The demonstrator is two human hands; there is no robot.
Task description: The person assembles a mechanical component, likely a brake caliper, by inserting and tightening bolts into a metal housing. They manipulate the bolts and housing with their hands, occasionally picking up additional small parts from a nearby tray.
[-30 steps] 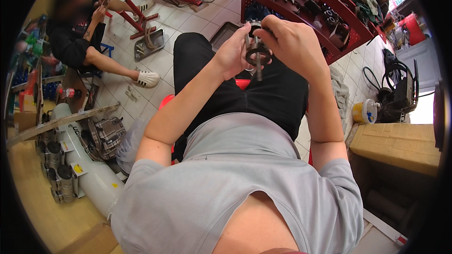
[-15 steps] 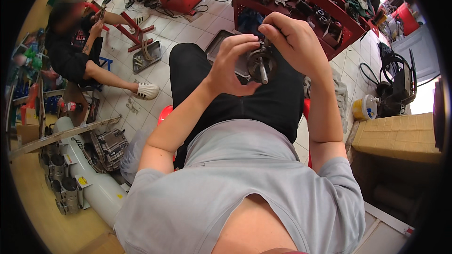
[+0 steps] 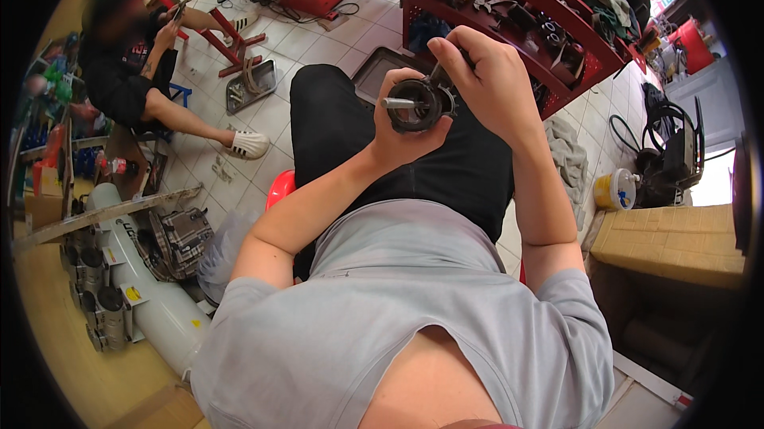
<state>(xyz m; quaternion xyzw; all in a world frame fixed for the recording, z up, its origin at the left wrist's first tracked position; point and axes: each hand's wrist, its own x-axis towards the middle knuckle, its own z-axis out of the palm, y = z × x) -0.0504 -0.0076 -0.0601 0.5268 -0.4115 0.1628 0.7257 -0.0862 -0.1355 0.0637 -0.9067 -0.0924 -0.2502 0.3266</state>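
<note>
Fingers [image 3: 398,79] of the left hand [image 3: 402,130] curled around a dark round metal part [image 3: 418,104], cupping it from below; a short shaft sticks out of the part toward the left. Right hand [image 3: 489,83] closed over the part's right side, fingertips pinched on a thin dark tool whose end is hidden. Part held in the air above the lap, black trousers [image 3: 342,134] beneath, grey shirt nearest the camera.

Seat: edge of a red stool [image 3: 280,189] shows under the left arm.

Floor: pale square tiles [image 3: 274,118]. At its left edge a white cylinder [image 3: 155,302] beside grey engine parts [image 3: 179,242]. Right edge: cardboard box [image 3: 676,242], yellow tub [image 3: 614,189], black cables.

Farther: red tool rack [image 3: 557,27] with metal parts on its shelves. Far left corner: another person in black [image 3: 127,71], seated by a red stand.
</note>
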